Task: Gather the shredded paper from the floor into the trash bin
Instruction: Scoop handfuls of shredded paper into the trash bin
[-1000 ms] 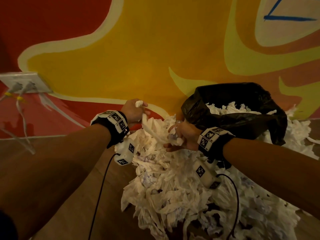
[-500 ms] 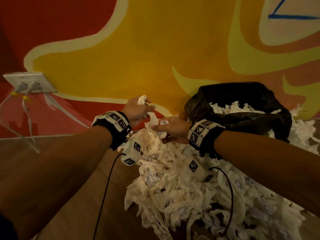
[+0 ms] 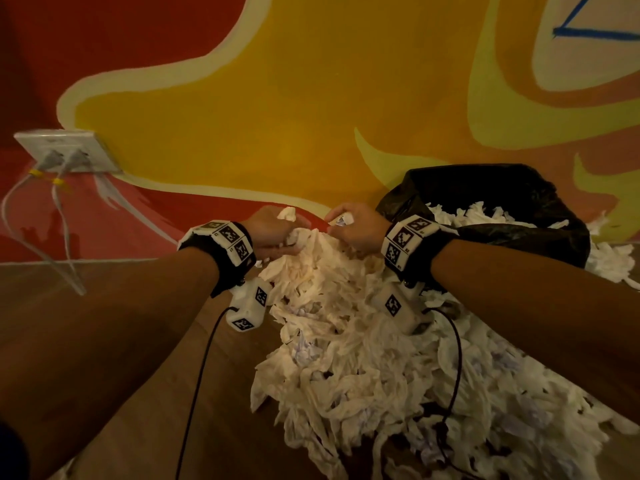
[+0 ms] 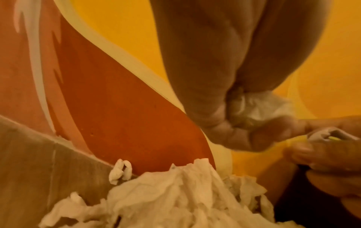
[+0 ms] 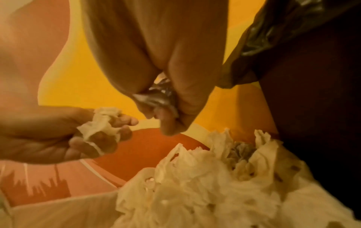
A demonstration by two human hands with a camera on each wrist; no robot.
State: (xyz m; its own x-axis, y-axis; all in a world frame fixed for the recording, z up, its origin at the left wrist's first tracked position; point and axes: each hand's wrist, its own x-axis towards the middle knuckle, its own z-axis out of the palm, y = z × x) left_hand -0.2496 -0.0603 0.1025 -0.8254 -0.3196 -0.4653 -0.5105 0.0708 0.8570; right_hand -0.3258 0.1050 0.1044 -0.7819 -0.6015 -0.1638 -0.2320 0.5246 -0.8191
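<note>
A big heap of white shredded paper (image 3: 363, 368) covers the wooden floor against the painted wall. The trash bin (image 3: 485, 192), lined with a black bag and holding paper, stands at the right. My left hand (image 3: 277, 230) grips a wad of paper (image 4: 257, 108) above the heap's far end. My right hand (image 3: 356, 226), close beside it and just left of the bin, holds a crumpled greyish piece (image 5: 158, 95) in curled fingers. In the right wrist view the left hand (image 5: 97, 132) shows paper between its fingers, and the black bag (image 5: 293, 38) hangs at the right.
A white wall socket (image 3: 65, 150) with two plugged cables (image 3: 41, 237) sits at the left, the cables trailing down to the floor. Bare wooden floor (image 3: 121, 427) lies left of the heap. More paper (image 3: 609, 258) spills right of the bin. Wrist-camera cables hang over the heap.
Both hands have risen from the heap and come closer together, each keeping its paper. The right hand moved left and up, away from the pile toward the left hand.
</note>
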